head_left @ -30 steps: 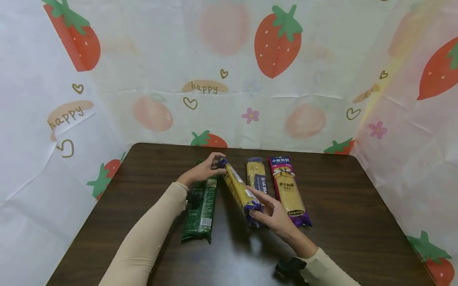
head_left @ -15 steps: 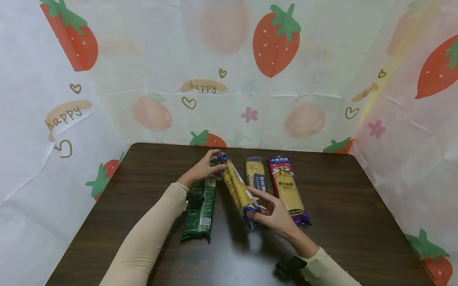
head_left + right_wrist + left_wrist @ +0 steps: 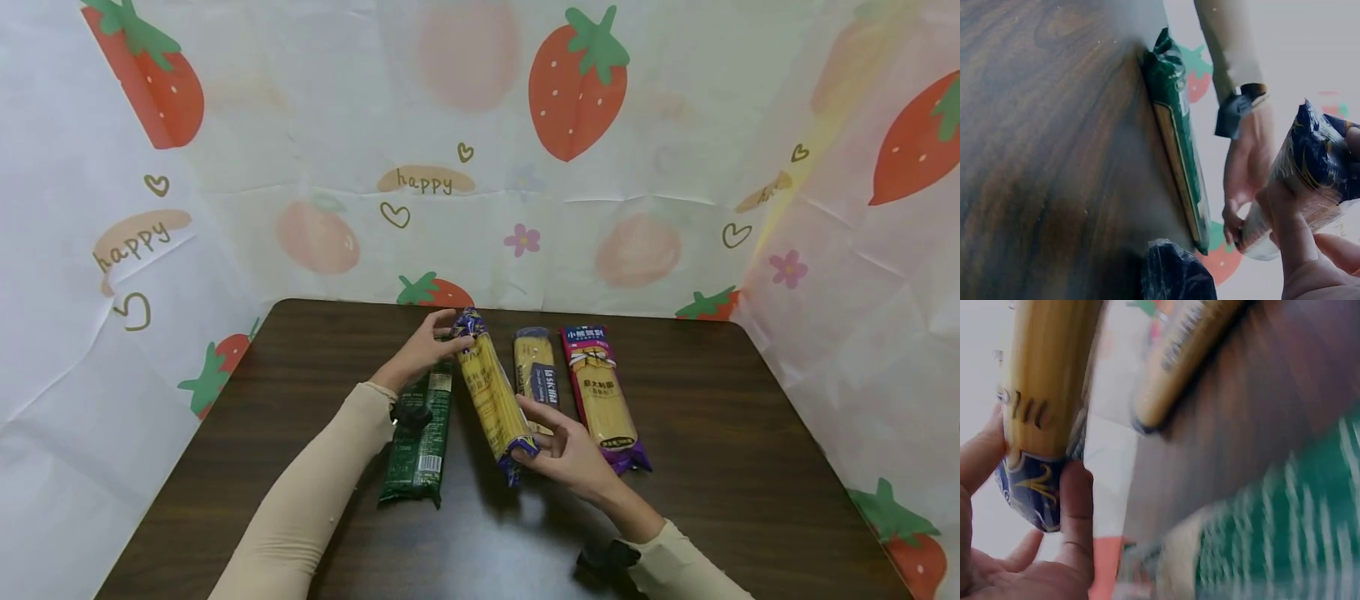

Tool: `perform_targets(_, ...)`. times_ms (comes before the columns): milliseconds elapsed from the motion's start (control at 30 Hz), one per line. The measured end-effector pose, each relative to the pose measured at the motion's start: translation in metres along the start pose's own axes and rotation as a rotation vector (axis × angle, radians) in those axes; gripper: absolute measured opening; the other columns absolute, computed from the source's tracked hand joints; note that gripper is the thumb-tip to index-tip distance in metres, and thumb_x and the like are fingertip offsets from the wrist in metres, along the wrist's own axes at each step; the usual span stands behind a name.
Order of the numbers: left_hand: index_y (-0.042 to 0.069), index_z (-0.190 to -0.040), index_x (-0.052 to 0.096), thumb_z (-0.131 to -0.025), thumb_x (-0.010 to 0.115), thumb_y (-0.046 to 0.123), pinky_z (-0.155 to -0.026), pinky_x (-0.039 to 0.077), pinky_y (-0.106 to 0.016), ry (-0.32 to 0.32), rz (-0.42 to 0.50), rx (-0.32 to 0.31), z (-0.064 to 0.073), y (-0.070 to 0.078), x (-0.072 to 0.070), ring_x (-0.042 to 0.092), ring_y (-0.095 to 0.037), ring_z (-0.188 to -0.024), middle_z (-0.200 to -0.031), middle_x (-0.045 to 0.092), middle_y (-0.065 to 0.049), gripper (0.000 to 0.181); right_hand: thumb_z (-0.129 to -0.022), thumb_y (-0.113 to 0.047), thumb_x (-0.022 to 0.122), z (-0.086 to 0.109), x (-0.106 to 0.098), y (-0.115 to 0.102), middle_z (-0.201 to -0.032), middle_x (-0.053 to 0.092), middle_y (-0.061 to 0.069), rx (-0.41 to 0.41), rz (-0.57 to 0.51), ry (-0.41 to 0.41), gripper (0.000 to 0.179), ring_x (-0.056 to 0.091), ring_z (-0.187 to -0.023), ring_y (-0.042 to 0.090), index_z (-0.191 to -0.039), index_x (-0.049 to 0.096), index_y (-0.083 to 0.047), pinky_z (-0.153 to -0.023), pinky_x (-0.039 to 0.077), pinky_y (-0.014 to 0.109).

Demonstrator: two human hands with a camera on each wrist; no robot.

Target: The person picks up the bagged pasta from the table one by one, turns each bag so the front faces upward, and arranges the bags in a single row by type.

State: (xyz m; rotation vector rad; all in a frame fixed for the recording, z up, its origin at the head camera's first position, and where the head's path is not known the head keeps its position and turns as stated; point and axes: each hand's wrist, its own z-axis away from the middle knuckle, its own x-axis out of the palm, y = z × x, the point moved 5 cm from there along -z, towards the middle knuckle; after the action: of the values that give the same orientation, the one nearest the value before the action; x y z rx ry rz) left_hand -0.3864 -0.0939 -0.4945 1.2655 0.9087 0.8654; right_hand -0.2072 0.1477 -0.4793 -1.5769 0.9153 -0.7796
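A spaghetti packet [image 3: 489, 387] with blue ends is held slanted above the table between both hands. My left hand [image 3: 423, 350] pinches its far end, thumb on one side and fingers on the other; the left wrist view shows the blue wrapper end [image 3: 1035, 487] in that grip. At the near end, my right hand [image 3: 573, 458] holds the packet by thumb and fingers, and the crinkled blue wrapper [image 3: 1319, 153] shows in the right wrist view. A green packet [image 3: 416, 458] lies under and beside the left wrist, barcode upward.
Right of the held packet lie a pasta packet with a blue label [image 3: 542, 383] and a pink-and-purple pasta packet [image 3: 606, 400]. They rest on a dark wooden table [image 3: 720, 467]. A strawberry-print sheet [image 3: 480, 108] hangs behind and at both sides.
The held spaghetti packet has turned about its length, so a broader yellow face shows. Its near end has shifted left and its far end slightly up, with both hands following. The other packets stay put.
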Motion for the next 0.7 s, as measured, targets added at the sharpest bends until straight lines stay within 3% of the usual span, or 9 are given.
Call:
perform_targets(167,0.007,-0.171,0.018,-0.110,0.066,0.021,-0.123,0.039,-0.054,-0.035,0.144,-0.070,-0.001,-0.003,0.000,0.049,-0.040,-0.144,-0.163,0.038,-0.027,0.079,-0.097,0.003,0.076,0.000,0.003,0.002,-0.157,0.034,0.039,-0.038,-0.054,-0.020,0.087,0.069,-0.126,0.020,-0.167,0.024,0.007,-0.090,0.063,0.032)
perform_targets(300,0.010,-0.172,0.016,-0.112,0.063,0.022,-0.121,0.040,-0.058,-0.076,0.172,-0.076,0.001,-0.001,-0.001,0.052,-0.041,-0.140,-0.162,0.039,-0.027,0.077,-0.098,0.003,0.074,-0.001,0.005,0.005,-0.158,0.032,0.040,-0.063,-0.086,-0.012,0.085,0.068,-0.127,0.018,-0.167,0.024,0.007,-0.091,0.063,0.031)
perform_targets(467,0.021,-0.172,0.015,-0.113,0.060,0.022,-0.118,0.045,-0.058,-0.139,0.188,-0.105,0.005,-0.001,-0.002,0.053,-0.047,-0.142,-0.161,0.037,-0.025,0.075,-0.100,0.004,0.071,-0.001,0.009,0.010,-0.168,0.024,0.037,-0.094,-0.087,0.005,0.082,0.062,-0.132,0.013,-0.167,0.024,0.007,-0.097,0.060,0.029)
perform_targets(600,0.030,-0.173,0.010,-0.113,0.060,0.019,-0.112,0.050,-0.059,-0.180,0.172,-0.115,0.008,0.000,-0.001,0.061,-0.046,-0.133,-0.155,0.041,-0.027,0.078,-0.102,0.004,0.069,-0.001,0.011,0.012,-0.172,0.017,0.035,-0.114,-0.078,0.007,0.080,0.055,-0.139,0.009,-0.167,0.022,0.009,-0.101,0.057,0.026)
perform_targets(700,0.030,-0.173,0.007,-0.112,0.061,0.017,-0.108,0.053,-0.061,-0.186,0.172,-0.099,0.009,0.003,0.000,0.069,-0.039,-0.120,-0.149,0.047,-0.030,0.082,-0.101,0.003,0.071,-0.002,0.012,0.012,-0.170,0.023,0.035,-0.090,-0.038,0.022,0.081,0.055,-0.141,0.010,-0.167,0.024,0.007,-0.105,0.054,0.026)
